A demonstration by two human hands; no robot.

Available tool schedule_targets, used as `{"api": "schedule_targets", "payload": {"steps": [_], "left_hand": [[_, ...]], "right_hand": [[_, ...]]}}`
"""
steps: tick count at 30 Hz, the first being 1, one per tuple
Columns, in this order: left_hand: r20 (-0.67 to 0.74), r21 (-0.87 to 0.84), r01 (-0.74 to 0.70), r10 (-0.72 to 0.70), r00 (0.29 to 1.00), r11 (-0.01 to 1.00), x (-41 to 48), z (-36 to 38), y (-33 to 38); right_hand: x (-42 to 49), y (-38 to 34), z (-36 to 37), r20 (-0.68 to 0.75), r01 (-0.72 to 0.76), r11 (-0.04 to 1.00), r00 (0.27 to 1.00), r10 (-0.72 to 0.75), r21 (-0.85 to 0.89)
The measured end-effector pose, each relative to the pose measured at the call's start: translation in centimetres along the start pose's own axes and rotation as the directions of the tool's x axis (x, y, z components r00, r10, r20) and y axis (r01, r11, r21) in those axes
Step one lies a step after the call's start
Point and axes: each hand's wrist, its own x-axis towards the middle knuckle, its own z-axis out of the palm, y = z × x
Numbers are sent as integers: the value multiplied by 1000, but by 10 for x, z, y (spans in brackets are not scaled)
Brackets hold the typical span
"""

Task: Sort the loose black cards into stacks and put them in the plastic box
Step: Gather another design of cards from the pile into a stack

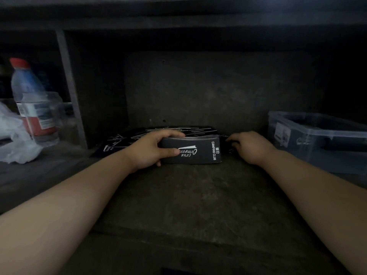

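A dim, dark recess is seen, floored by a worn table point(188, 195) and closed at the back by a plain dark wall. At the centre of the frame the left hand point(151, 149) is closed round a stack of black cards point(195, 150), the thumb laid across the printed top card and the fingers curled over the far edge; "CAMPING CLUB" can be read at the stack's right end. Just right of the stack, the right hand point(251, 145) is laid palm down with its fingers bent toward the table; whether anything is pinched beneath them cannot be told, since the fingertips are lost in shadow. Behind and to the left of the stack, loose black cards point(127, 139) are spread in a heap, their edges hard to separate in the gloom. At the right edge of the frame the clear plastic box point(317, 139) is cut off, well apart from the stack. At the left a blurred bottle point(31, 100) with a red cap is seen beside crumpled plastic wrap point(14, 139).
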Motion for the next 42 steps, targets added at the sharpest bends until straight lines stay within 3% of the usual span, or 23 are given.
{"api": "schedule_targets", "payload": {"steps": [6, 9, 11, 13, 16, 18, 21, 24, 29, 34, 36, 39, 42], "left_hand": [[-2, 3, -11, 11, 1000, 1000, 1, 1, 1], [-10, 5, -28, 28, 1000, 1000, 1, 0, 0], [-29, 7, -45, 45, 999, 999, 0, 0, -1], [-42, -7, -53, 53, 998, 999, 0, 0, -2], [-42, -25, -33, 32, 999, 999, 1, 0, -4], [-39, -33, -16, 15, 999, 999, 2, 0, -5], [-41, -38, -17, 15, 999, 999, 2, 0, -5], [-57, -32, -34, 32, 998, 999, 2, 1, -4], [-58, -29, -27, 25, 998, 999, -2, 1, -3], [-52, -39, -9, 7, 999, 999, -3, 0, 0], [-59, -34, 5, -7, 998, 999, -4, 0, 2], [-57, -51, 13, -16, 998, 999, -5, 0, 4], [-49, -49, 18, -20, 999, 999, -6, 0, 6]], "right_hand": [[-10, 10, -23, -316, 8, 983, 947, 50, 181], [-17, 6, -36, -436, 25, 898, 879, 190, 440], [-19, 2, -41, -361, 34, 689, 870, 337, 724], [-19, -2, -41, -218, 68, 354, 888, 404, 933], [-17, -9, -42, -50, 80, -69, 931, 361, 994], [-15, -11, -42, 19, 32, -183, 962, 272, 983], [-18, -14, -39, 97, -64, -186, 980, 173, 980], [-20, -15, -37, 114, -88, -156, 980, 163, 984], [-21, -18, -44, 96, -55, -267, 985, 143, 962], [-26, -25, -45, 101, -93, -61, 985, 140, 994], [-29, -27, -47, 76, -70, -43, 985, 154, 997], [-32, -33, -53, 39, -29, -78, 991, 127, 997], [-33, -42, -54, 21, -22, -155, 1000, -8, 988]]}}
